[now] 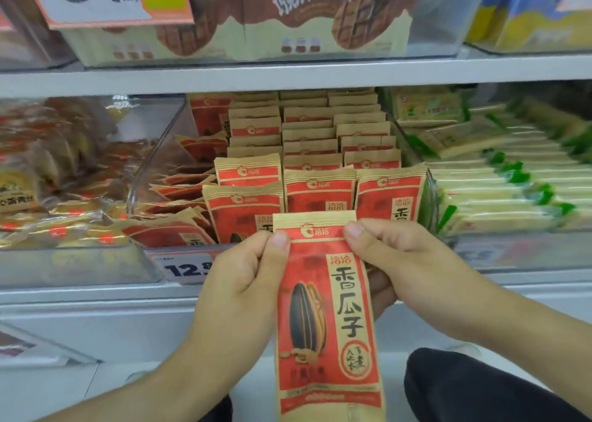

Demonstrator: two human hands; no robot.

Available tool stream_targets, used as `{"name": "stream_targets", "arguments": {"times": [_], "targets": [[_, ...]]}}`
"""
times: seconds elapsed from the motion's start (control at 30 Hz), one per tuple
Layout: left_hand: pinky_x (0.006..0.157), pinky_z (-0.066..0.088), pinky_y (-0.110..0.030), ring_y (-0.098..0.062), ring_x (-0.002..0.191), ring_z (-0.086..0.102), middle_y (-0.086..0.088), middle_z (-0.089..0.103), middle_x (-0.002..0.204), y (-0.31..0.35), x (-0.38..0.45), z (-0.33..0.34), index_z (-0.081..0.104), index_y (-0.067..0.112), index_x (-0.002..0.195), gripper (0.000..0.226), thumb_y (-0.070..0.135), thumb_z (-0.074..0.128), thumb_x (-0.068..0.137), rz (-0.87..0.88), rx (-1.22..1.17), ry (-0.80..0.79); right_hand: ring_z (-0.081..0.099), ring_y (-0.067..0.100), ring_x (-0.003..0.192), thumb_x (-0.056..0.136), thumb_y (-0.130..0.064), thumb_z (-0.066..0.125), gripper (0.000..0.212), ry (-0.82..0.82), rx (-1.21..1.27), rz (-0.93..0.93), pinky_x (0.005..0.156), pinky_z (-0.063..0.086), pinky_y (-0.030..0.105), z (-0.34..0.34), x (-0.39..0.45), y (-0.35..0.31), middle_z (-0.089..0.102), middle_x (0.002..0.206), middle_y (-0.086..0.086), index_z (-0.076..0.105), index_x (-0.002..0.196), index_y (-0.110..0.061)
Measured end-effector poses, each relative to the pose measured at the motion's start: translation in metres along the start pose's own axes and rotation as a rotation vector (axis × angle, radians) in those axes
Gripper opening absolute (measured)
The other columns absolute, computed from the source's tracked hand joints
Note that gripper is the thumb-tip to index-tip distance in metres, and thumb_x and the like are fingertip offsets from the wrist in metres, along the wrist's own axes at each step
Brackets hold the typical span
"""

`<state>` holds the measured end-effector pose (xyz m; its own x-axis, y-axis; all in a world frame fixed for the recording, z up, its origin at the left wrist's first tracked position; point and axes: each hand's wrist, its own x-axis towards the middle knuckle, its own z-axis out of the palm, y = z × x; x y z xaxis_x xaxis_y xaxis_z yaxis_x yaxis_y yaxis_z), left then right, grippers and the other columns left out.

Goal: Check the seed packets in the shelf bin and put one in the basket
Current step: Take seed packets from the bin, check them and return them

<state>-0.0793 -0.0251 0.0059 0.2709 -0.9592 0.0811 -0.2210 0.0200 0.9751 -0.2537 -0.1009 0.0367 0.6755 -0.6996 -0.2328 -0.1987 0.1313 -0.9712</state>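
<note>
A red and tan sunflower seed packet (pixel 326 322) hangs upright in front of the shelf, printed side toward me. My left hand (pixel 243 280) pinches its upper left edge with the thumb on the front. My right hand (pixel 394 258) pinches the upper right edge, fingers curled behind. Behind my hands, a clear shelf bin (pixel 153 171) holds several rows of the same seed packets (pixel 320 152), standing upright. No basket is in view.
Green and white snack packs (pixel 499 178) fill the bin to the right. Gold-wrapped pastries (pixel 48 178) fill the bin to the left. Chocolate biscuit boxes (pixel 243 21) sit on the shelf above. A price tag (pixel 185 269) is clipped to the shelf edge.
</note>
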Motion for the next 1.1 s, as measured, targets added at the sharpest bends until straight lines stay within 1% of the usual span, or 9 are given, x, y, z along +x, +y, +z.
{"name": "stream_targets", "arguments": {"times": [0.13, 0.27, 0.4, 0.47, 0.57, 0.73, 0.87, 1.0, 1.1], "targets": [[0.069, 0.060, -0.047, -0.033, 0.076, 0.073, -0.011, 0.076, 0.081, -0.003, 0.003, -0.004, 0.070, 0.011, 0.093, 0.038, 0.039, 0.045, 0.100, 0.031, -0.015, 0.098, 0.078, 0.027, 0.085, 0.087, -0.035, 0.064, 0.037, -0.112, -0.071, 0.002, 0.064, 0.064, 0.038, -0.006, -0.002, -0.003, 0.079, 0.102, 0.006, 0.057, 0.119, -0.018], [0.057, 0.057, -0.025, -0.017, 0.067, 0.074, -0.004, 0.077, 0.079, 0.002, 0.004, -0.007, 0.068, 0.014, 0.095, 0.034, 0.036, 0.043, 0.100, 0.006, -0.097, 0.147, 0.077, 0.034, 0.088, 0.082, -0.022, 0.077, 0.058, -0.266, -0.164, 0.011, 0.067, 0.064, 0.047, -0.008, -0.010, -0.004, 0.073, 0.119, 0.000, 0.047, 0.130, -0.037], [0.061, 0.057, -0.050, -0.031, 0.067, 0.071, -0.013, 0.074, 0.081, 0.006, -0.001, -0.007, 0.066, 0.015, 0.101, 0.040, 0.052, 0.057, 0.088, -0.091, -0.176, 0.036, 0.077, 0.034, 0.085, 0.080, -0.021, 0.075, 0.061, -0.140, -0.120, -0.101, 0.064, 0.064, 0.048, -0.014, -0.009, -0.008, 0.075, 0.116, 0.004, 0.045, 0.132, -0.029], [0.049, 0.058, -0.044, -0.031, 0.062, 0.071, -0.013, 0.074, 0.078, 0.009, -0.003, -0.005, 0.061, 0.015, 0.108, 0.038, 0.042, 0.074, 0.085, -0.102, -0.231, -0.044, 0.077, 0.034, 0.083, 0.076, -0.020, 0.075, 0.064, 0.022, -0.070, -0.188, 0.061, 0.064, 0.046, -0.018, -0.007, -0.010, 0.076, 0.112, 0.006, 0.045, 0.132, -0.025], [0.042, 0.055, -0.036, -0.035, 0.059, 0.070, -0.020, 0.071, 0.073, 0.010, -0.006, 0.000, 0.057, 0.016, 0.116, 0.037, 0.027, 0.065, 0.083, -0.056, -0.284, -0.052, 0.077, 0.034, 0.083, 0.073, -0.020, 0.075, 0.067, 0.174, 0.032, -0.255, 0.060, 0.064, 0.044, -0.023, -0.004, -0.012, 0.077, 0.107, 0.007, 0.044, 0.133, -0.021], [0.048, 0.056, -0.035, -0.038, 0.060, 0.070, -0.023, 0.071, 0.074, 0.002, -0.002, 0.000, 0.054, 0.014, 0.117, 0.039, 0.019, 0.064, 0.080, -0.039, -0.286, -0.075, 0.077, 0.031, 0.086, 0.065, -0.011, 0.089, 0.097, 0.130, -0.202, -0.213, 0.076, 0.063, 0.053, -0.022, -0.005, -0.009, 0.076, 0.113, 0.001, 0.034, 0.140, -0.038], [0.053, 0.058, -0.035, -0.038, 0.067, 0.073, -0.023, 0.074, 0.079, -0.002, -0.001, -0.005, 0.055, 0.013, 0.118, 0.040, 0.019, 0.063, 0.079, -0.037, -0.272, -0.137, 0.078, 0.032, 0.079, 0.073, 0.004, 0.086, 0.098, 0.106, -0.262, -0.189, 0.076, 0.063, 0.054, -0.025, -0.005, -0.011, 0.078, 0.108, 0.004, 0.032, 0.141, -0.043], [0.062, 0.059, -0.031, -0.031, 0.080, 0.075, -0.014, 0.077, 0.092, -0.003, 0.001, -0.007, 0.073, 0.028, 0.102, 0.031, 0.048, 0.066, 0.079, -0.021, -0.270, -0.110, 0.078, 0.029, 0.078, 0.073, 0.002, 0.087, 0.103, 0.030, -0.340, -0.156, 0.076, 0.063, 0.051, -0.030, -0.008, -0.014, 0.077, 0.109, 0.001, 0.031, 0.143, -0.048], [0.062, 0.058, -0.026, -0.020, 0.077, 0.075, -0.005, 0.078, 0.091, 0.003, 0.000, -0.007, 0.074, 0.033, 0.095, 0.029, 0.054, 0.053, 0.097, 0.005, -0.234, -0.071, 0.076, 0.022, 0.081, 0.076, -0.003, 0.087, 0.099, -0.070, -0.481, -0.145, 0.075, 0.064, 0.041, -0.028, -0.011, -0.012, 0.071, 0.117, -0.010, 0.033, 0.140, -0.055]]}}
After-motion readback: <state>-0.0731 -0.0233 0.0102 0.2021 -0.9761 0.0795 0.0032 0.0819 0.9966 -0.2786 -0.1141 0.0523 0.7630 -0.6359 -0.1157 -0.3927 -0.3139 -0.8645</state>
